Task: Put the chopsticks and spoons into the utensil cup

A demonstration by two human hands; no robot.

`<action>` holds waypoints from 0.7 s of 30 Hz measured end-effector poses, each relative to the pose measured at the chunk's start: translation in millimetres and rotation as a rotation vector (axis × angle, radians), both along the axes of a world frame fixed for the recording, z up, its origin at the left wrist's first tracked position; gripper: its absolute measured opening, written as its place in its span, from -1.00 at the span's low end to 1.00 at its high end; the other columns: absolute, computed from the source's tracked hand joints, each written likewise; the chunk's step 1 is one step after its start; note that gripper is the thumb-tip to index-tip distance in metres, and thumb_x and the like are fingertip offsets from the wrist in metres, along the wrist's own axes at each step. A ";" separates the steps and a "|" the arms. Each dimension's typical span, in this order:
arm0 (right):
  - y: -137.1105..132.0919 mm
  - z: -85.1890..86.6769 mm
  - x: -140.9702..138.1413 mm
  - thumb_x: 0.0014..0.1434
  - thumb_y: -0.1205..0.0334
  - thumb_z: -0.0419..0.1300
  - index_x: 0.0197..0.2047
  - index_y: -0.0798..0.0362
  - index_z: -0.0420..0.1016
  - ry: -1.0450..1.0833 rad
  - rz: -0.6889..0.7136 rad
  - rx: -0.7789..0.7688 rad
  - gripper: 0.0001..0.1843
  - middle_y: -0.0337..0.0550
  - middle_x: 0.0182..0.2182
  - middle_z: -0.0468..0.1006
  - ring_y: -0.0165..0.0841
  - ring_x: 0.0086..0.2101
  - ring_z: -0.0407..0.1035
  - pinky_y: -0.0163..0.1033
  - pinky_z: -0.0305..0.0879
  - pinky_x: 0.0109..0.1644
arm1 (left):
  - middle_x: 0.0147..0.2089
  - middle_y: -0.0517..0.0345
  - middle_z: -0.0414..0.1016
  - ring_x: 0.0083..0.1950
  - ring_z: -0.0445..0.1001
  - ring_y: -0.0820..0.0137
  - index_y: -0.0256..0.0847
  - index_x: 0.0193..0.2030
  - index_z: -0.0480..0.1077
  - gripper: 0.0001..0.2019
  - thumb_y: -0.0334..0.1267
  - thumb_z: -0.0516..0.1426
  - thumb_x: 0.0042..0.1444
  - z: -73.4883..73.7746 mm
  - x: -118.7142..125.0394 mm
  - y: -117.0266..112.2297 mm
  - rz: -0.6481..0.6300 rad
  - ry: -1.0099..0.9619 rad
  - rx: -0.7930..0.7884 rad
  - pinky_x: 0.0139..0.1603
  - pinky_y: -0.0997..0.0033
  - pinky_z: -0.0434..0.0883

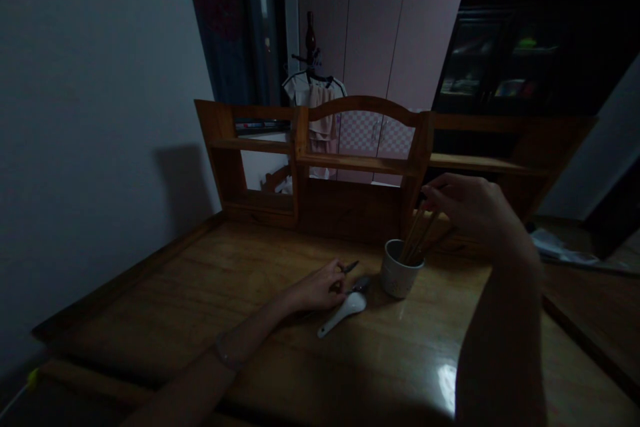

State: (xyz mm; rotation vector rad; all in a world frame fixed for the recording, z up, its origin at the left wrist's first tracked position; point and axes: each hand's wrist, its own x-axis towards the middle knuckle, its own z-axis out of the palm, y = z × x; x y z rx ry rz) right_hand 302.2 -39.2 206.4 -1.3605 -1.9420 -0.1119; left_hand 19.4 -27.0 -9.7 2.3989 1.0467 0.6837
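Note:
Over a pale cup [397, 274] my right hand [463, 204] pinches the upper ends of several wooden chopsticks [417, 237]. Their lower ends are down inside the cup, which stands upright on the wooden desk. My left hand [323, 286] rests low over the desk, left of the cup, with its fingers curled. A slim dark utensil [351, 267] with a pointed end sticks out past those fingers; the rest of it is hidden. Beside this hand lie a metal spoon [362, 283] and a white ceramic spoon [349, 307], close together on the desk.
A wooden shelf unit [357, 160] runs along the back of the desk [240, 280]. To the left is a bare wall [110, 114]. Behind stand pink wardrobe doors [373, 47], hanging clothes [320, 97] and a dark cabinet [530, 47]. The room is dim.

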 end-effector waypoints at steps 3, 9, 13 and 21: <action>0.5 -0.3 -0.3 0.24 0.02 0.06 -0.30 -0.03 0.54 -0.020 -0.007 0.012 -0.70 -0.18 -0.45 0.61 -0.30 -0.51 0.43 -0.26 0.20 -0.48 | 0.01 0.09 0.28 -0.13 0.40 0.39 -0.19 -0.33 0.43 -0.95 -0.29 0.16 0.07 -3.8 2.2 2.7 0.038 0.008 0.055 -0.14 0.43 0.39; 3.6 -1.0 -3.2 0.24 0.02 0.07 -0.29 -0.05 0.55 -0.007 -0.012 -0.003 -0.71 -0.20 -0.44 0.61 -0.28 -0.48 0.46 -0.27 0.22 -0.47 | -0.04 0.09 0.31 -0.19 0.40 0.41 -0.19 -0.32 0.39 -0.95 -0.29 0.12 0.10 -10.4 1.5 8.2 0.123 0.011 0.119 -0.17 0.44 0.38; 2.7 -0.4 -4.7 0.24 0.01 0.06 -0.31 -0.03 0.56 -0.028 -0.012 -0.021 -0.69 -0.16 -0.46 0.60 -0.28 -0.50 0.44 -0.25 0.22 -0.48 | -0.09 0.09 0.32 -0.18 0.40 0.39 -0.19 -0.26 0.38 -0.91 -0.24 0.10 0.16 -10.9 0.5 9.2 0.154 0.010 0.102 -0.14 0.43 0.38; 7.4 -6.3 -14.4 0.22 -0.01 0.09 -0.30 0.02 0.56 -0.066 0.045 -0.114 -0.67 -0.15 -0.46 0.59 -0.31 -0.49 0.45 -0.30 0.23 -0.49 | 0.16 0.07 0.38 0.22 0.27 0.32 -0.12 0.11 0.32 -0.56 -0.54 -0.13 0.20 8.2 2.4 10.1 0.190 -0.088 0.246 0.33 0.12 0.13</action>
